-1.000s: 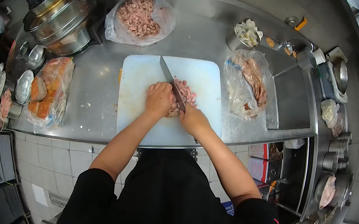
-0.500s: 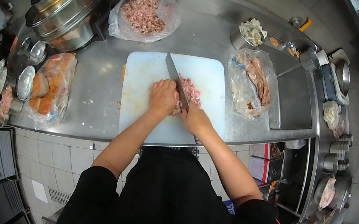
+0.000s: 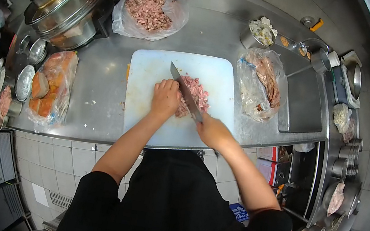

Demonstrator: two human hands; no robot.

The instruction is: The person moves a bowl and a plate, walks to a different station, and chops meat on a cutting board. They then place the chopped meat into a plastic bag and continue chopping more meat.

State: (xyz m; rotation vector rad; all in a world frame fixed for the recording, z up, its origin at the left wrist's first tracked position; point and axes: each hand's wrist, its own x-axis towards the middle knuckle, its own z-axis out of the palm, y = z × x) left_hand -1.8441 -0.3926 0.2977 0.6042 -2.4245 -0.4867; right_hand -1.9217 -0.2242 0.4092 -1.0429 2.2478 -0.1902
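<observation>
A white cutting board (image 3: 146,68) lies on the steel counter, with chopped pink meat (image 3: 197,92) on its middle. My right hand (image 3: 214,132) is closed around the handle of a large knife (image 3: 186,90), whose blade slants up and left across the meat. Just left of the blade rests my left hand (image 3: 166,98), its fingers bent and pressed together at the meat's edge; whether it holds any meat is hidden. Behind the board sits an open plastic bag of chopped meat (image 3: 148,9). Right of the board is a bag with long brown meat (image 3: 267,82).
Bagged orange-and-pale pieces (image 3: 49,89) lie on the left, near a steel cooker (image 3: 65,14) and metal bowls (image 3: 25,83). A steel pot of pale pieces (image 3: 250,39) stands at back right. Beyond it is a sink (image 3: 305,105).
My right hand and the knife handle have moved right and slightly down, the blade coming away from my left hand. More meat shows. My left hand has shifted slightly left.
</observation>
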